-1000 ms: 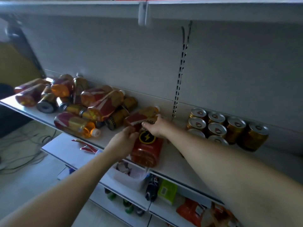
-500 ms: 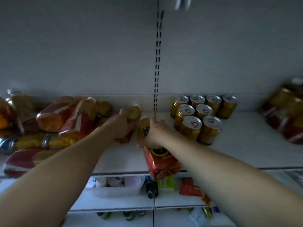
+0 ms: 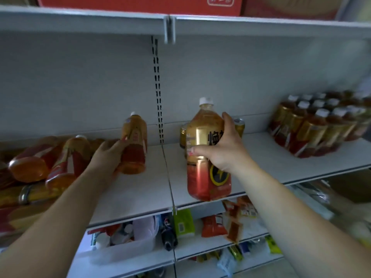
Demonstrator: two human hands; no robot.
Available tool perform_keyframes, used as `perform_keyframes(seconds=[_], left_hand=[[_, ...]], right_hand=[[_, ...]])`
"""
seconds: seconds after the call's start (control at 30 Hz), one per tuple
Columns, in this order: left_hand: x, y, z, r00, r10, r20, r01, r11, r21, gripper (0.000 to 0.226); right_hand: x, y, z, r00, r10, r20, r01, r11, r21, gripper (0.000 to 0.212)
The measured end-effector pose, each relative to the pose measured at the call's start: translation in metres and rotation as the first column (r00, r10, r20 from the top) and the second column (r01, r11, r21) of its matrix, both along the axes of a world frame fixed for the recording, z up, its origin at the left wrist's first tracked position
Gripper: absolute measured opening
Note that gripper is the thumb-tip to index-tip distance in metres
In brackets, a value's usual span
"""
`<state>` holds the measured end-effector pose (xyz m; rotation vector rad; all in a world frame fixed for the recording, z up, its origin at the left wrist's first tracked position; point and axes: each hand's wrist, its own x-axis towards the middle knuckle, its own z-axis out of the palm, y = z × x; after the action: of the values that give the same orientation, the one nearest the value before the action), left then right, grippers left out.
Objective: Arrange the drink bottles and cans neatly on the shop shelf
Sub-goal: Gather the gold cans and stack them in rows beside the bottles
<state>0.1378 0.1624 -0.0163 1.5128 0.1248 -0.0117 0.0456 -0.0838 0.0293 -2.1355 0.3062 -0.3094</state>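
Several fallen bottles (image 3: 50, 163) lie in a heap left of the left hand (image 3: 108, 157), red labels and orange drink showing. That hand curls round a small bottle (image 3: 133, 145), which is nearly upright with its white cap up and its base low over the shelf (image 3: 130, 197); whether it touches I cannot tell. Right of it, past the slotted upright (image 3: 157, 87), the right hand (image 3: 222, 151) grips a large bottle (image 3: 206, 153) by its gold-labelled middle, upright above the shelf's front edge. Just behind this hand stand gold cans (image 3: 239, 125), mostly hidden. Well to its right, standing bottles (image 3: 313, 127) form capped rows. Below both hands, a lower shelf (image 3: 124, 265) carries mixed packets, one green packet (image 3: 183, 223) among them.
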Motion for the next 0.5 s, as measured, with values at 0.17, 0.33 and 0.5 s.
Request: perform_keyframes(seconds=[0.17, 0.33, 0.5], left_hand=[[-0.063, -0.057, 0.023, 0.985, -0.175, 0.005, 0.164, 0.914, -0.37, 0.05], [-0.109, -0.149, 0.03, 0.967, -0.255, 0.019, 0.248, 0.915, -0.32, 0.03], [-0.149, -0.246, 0.032, 0.939, -0.342, 0.042, 0.343, 0.918, -0.201, 0.042]], right_hand=[[-0.032, -0.05, 0.001, 0.992, -0.031, 0.122, 0.025, 0.999, 0.047, 0.126], [-0.082, -0.127, 0.014, 0.972, -0.042, 0.233, 0.028, 0.998, 0.062, 0.111], [-0.136, -0.207, 0.018, 0.961, -0.104, 0.255, 0.095, 0.994, 0.047, 0.112]])
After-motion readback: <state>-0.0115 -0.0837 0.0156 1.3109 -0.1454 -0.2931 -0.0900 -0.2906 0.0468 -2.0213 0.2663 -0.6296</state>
